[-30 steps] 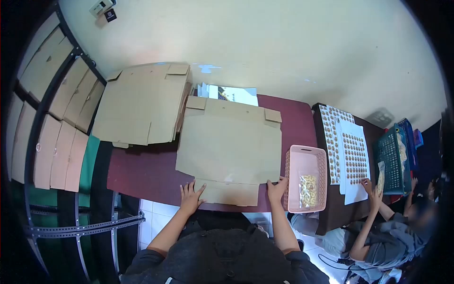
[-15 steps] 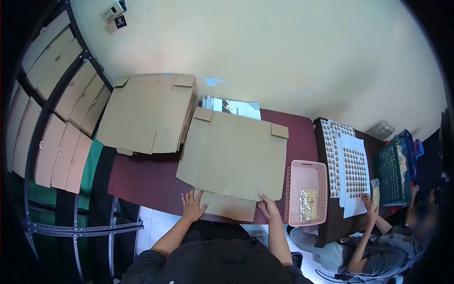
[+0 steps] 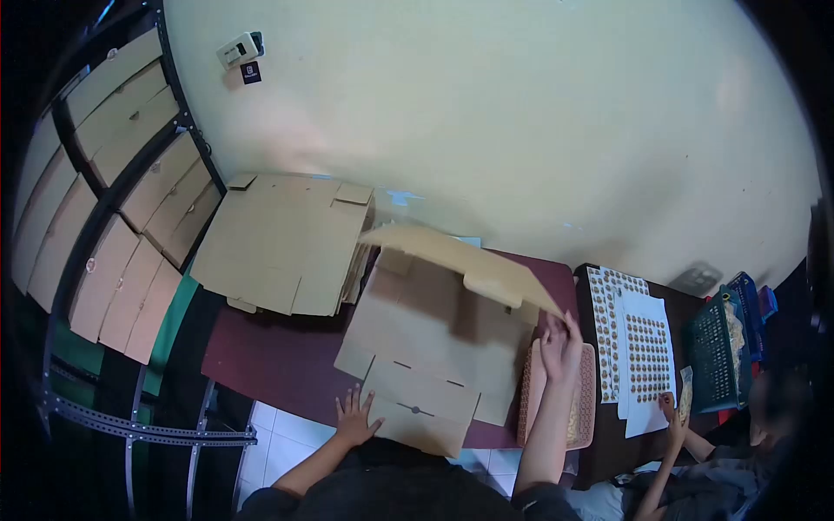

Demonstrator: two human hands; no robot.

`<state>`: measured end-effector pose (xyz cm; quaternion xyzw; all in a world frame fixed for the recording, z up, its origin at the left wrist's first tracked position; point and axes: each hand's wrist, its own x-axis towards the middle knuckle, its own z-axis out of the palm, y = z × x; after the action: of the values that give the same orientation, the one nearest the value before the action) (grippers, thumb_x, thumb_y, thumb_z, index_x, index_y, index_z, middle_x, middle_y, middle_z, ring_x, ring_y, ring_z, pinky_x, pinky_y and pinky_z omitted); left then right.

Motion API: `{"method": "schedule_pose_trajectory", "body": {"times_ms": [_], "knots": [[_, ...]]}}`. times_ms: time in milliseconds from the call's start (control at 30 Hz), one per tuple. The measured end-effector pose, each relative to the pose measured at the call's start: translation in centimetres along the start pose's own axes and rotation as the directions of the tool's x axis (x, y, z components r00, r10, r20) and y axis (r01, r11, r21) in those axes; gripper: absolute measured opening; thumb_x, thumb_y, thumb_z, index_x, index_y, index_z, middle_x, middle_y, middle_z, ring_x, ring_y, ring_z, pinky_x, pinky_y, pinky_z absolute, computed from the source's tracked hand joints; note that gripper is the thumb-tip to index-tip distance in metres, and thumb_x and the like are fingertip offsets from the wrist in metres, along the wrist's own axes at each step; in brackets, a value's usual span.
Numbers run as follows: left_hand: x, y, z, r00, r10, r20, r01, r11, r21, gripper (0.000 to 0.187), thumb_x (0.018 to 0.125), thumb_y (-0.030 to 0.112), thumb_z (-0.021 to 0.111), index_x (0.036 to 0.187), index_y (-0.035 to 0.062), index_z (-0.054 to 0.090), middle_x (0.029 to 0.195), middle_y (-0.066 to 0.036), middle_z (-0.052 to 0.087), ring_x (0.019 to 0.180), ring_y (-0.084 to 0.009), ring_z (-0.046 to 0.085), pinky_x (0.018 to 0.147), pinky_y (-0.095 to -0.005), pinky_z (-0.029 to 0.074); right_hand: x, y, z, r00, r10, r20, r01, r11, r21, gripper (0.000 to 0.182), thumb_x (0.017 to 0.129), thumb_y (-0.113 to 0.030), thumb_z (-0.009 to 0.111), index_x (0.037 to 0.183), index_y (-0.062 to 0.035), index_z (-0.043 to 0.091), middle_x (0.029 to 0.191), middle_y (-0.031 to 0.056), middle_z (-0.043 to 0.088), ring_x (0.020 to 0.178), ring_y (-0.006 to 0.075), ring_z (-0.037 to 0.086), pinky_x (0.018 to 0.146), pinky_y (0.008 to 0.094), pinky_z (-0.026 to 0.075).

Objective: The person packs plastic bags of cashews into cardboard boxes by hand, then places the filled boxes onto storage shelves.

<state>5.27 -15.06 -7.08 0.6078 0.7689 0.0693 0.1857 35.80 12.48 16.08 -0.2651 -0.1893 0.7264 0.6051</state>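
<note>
flat die-cut cardboard box blank (image 3: 434,347) on the maroon tabletop (image 3: 269,365), toward its near edge and right half. far panel of the blank lifted, slanting up and rightward over the rest; shadow under it on the lower panels. near flap overhanging the tabletop's near edge.

left hand (image 3: 354,418) palm down on the near flap at its left corner, fingers spread, pressing flat; grip splayed, pinching nothing.

right hand (image 3: 560,343) raised at the right end of the lifted panel, fingers up along the panel edge, touching it. grip on the edge: cannot tell whether pinched or only propping; fingers close together.

pink perforated basket (image 3: 584,399) at the tabletop's right edge, just beside the blank, partly behind the right forearm; yellowish contents barely visible.

stack of more flat box blanks (image 3: 282,239) at the tabletop's far left corner, against the wall, near the worked blank.

dark metal shelf rack (image 3: 122,187) left of the tabletop, folded cartons standing in rows on its shelves.

second, darker table (image 3: 608,417) touching on the right, carrying sticker sheets (image 3: 647,339) in rows of round labels. another person's hand (image 3: 669,408) at the near end of the sheets. dark green crate (image 3: 717,356) beyond the sheets, far right.
</note>
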Motion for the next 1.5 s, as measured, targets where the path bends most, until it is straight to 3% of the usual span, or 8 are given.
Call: {"method": "schedule_pose_trajectory", "body": {"times_ms": [167, 333, 467, 600, 900, 1267, 1433, 1500], "knots": [[-1.2, 1.5, -2.3, 0.987, -0.027, 0.161, 0.018, 0.998, 0.056, 0.079, 0.080, 0.055, 0.052, 0.144, 0.0228, 0.021, 0.147, -0.027, 0.001, 0.133, -0.0462, 0.010, 0.104, -0.0631, 0.006, 10.0, 2.6, 3.1, 0.920, 0.054, 0.388, 0.008, 0.987, -0.158, 0.066, 0.094, -0.050, 0.035, 0.142, -0.0068, 0.021, 0.146, 0.0119, 0.025, 0.136, 0.0224, 0.019, 0.110, 0.0369, 0.019], [-1.0, 2.5, -4.8, 0.998, -0.034, 0.049, 0.036, 0.998, -0.051, 0.054, 0.075, 0.033, 0.061, 0.125, 0.0149, 0.051, 0.136, -0.023, 0.030, 0.121, -0.0424, 0.032, 0.105, -0.0608, 0.014, 7.4, 6.9, 4.4, 0.869, 0.166, 0.466, 0.391, 0.345, -0.853, 0.055, 0.087, -0.029, 0.059, 0.133, -0.0033, 0.042, 0.139, 0.0128, 0.039, 0.127, 0.0250, 0.039, 0.104, 0.0362, 0.032], [0.5, 0.8, -6.6, 0.941, -0.237, -0.241, 0.143, 0.925, -0.352, 0.019, 0.068, 0.010, 0.058, 0.087, 0.0085, 0.060, 0.091, -0.013, 0.057, 0.097, -0.0318, 0.051, 0.090, -0.0485, 0.036, 0.7, 10.1, -0.9, 0.843, 0.443, 0.307, 0.400, -0.132, -0.907, 0.052, 0.083, -0.033, 0.061, 0.127, -0.0052, 0.050, 0.123, 0.0169, 0.055, 0.116, 0.0260, 0.051, 0.096, 0.0325, 0.040], [1.7, -3.2, -8.1, 0.815, -0.390, -0.429, 0.240, 0.901, -0.362, 0.027, 0.070, 0.009, 0.060, 0.097, 0.0056, 0.056, 0.092, -0.015, 0.057, 0.090, -0.0346, 0.055, 0.081, -0.0436, 0.043, -4.1, 11.7, -12.7, 0.940, 0.341, 0.005, 0.146, -0.390, -0.909, 0.037, 0.084, -0.025, 0.056, 0.110, -0.0011, 0.061, 0.103, 0.0173, 0.065, 0.094, 0.0258, 0.063, 0.083, 0.0325, 0.048], [5.2, -4.1, -5.1, 0.879, -0.472, -0.066, 0.098, 0.314, -0.944, 0.028, 0.073, 0.004, 0.064, 0.099, 0.0001, 0.053, 0.084, -0.010, 0.058, 0.072, -0.0143, 0.058, 0.065, -0.0268, 0.048, -14.3, 13.0, -19.3, 0.944, -0.028, -0.330, -0.331, -0.043, -0.943, 0.031, 0.078, -0.029, 0.066, 0.082, 0.0022, 0.063, 0.071, 0.0128, 0.064, 0.060, 0.0165, 0.063, 0.051, 0.0293, 0.049], [5.1, 3.3, -9.8, 0.975, 0.185, -0.121, -0.208, 0.953, -0.220, 0.031, 0.077, 0.012, 0.059, 0.108, 0.0104, 0.061, 0.097, -0.012, 0.059, 0.097, -0.0269, 0.055, 0.084, -0.0391, 0.045, -13.8, 12.9, -17.3, 0.838, 0.343, -0.423, -0.544, 0.563, -0.622, 0.024, 0.087, -0.012, 0.055, 0.107, 0.0006, 0.051, 0.083, 0.0113, 0.060, 0.069, 0.0198, 0.063, 0.053, 0.0278, 0.053], [5.9, 4.7, -11.2, 0.992, 0.038, 0.124, -0.027, 0.996, -0.087, 0.046, 0.080, 0.019, 0.058, 0.125, 0.0302, 0.053, 0.123, -0.015, 0.049, 0.114, -0.0319, 0.045, 0.094, -0.0433, 0.039, -13.7, 11.9, -15.4, 0.860, 0.351, -0.370, -0.495, 0.748, -0.442, 0.031, 0.093, -0.018, 0.040, 0.113, 0.0047, 0.048, 0.104, 0.0230, 0.057, 0.087, 0.0316, 0.063, 0.073, 0.0366, 0.056], [5.2, 5.0, -11.6, 0.984, 0.094, -0.149, -0.050, 0.960, 0.277, 0.052, 0.083, 0.029, 0.056, 0.133, 0.0334, 0.042, 0.138, -0.018, 0.032, 0.126, -0.0393, 0.031, 0.103, -0.0543, 0.024, -13.8, 12.2, -16.4, 0.835, 0.438, -0.333, -0.544, 0.745, -0.385, 0.037, 0.093, -0.019, 0.034, 0.115, 0.0080, 0.047, 0.106, 0.0257, 0.056, 0.097, 0.0350, 0.060, 0.083, 0.0401, 0.052]]}}
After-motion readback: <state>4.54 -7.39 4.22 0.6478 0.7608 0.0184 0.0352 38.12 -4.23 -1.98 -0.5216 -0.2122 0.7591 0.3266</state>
